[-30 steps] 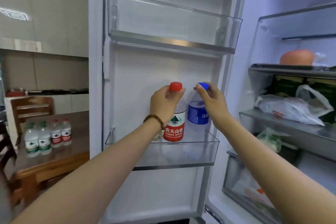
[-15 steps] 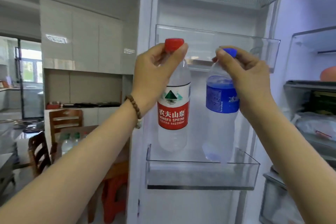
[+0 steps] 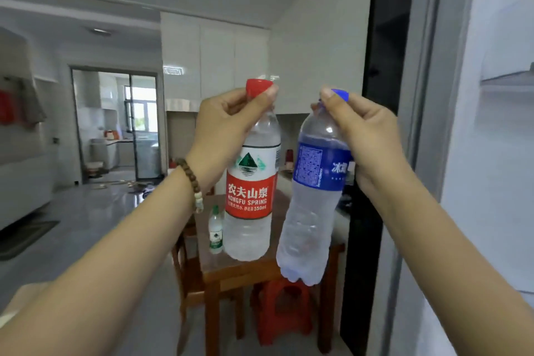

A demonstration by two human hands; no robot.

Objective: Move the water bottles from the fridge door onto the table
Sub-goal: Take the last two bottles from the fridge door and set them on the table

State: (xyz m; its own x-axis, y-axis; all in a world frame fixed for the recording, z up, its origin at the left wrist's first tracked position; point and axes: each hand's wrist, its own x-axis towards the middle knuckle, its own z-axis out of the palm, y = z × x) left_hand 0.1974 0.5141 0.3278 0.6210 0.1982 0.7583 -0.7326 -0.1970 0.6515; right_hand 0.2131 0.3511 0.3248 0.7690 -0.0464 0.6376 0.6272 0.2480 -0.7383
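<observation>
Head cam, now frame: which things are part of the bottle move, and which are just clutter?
Part of the job:
- left hand, holding the red-capped Nongfu Spring bottle by its neck
- right hand, holding the blue-labelled bottle by its neck
- wooden table
- small green-labelled bottle, already on it

Lying about:
- red plastic stool
- wooden chair

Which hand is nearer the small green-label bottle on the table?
Left. The left hand holds the red-cap bottle just beside the green-label bottle; the right hand is farther right.
</observation>
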